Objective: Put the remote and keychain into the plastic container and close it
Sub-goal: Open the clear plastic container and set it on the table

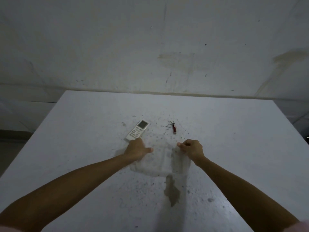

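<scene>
- Surface: a white table (pixel 234 148) pushed against a pale, scuffed wall (pixel 150 47). The tabletop is speckled with dark flecks, and a brownish stain (pixel 172 190) sits between my forearms.
- Remote (pixel 137 132): white, lying flat on the table left of centre, screen end pointing away from me and angled to the right, button end nearest my left hand.
- Keychain (pixel 173 128): a small red body with a metal ring at its far left, lying flat to the right of the remote and apart from it.
- My left hand (pixel 138 150): arm stretched forward, palm down, knuckles up. The fingertips reach the near end of the remote; I cannot tell whether they touch it. The thumb sticks out to the right. The fingers are loosely extended and hold nothing.
- My right hand (pixel 191 150): arm stretched forward, hand low over the table, short of the keychain. The fingers are curled inward into a loose fist, thumb pointing left, nothing gripped.
- Plastic container: nowhere in view.
</scene>
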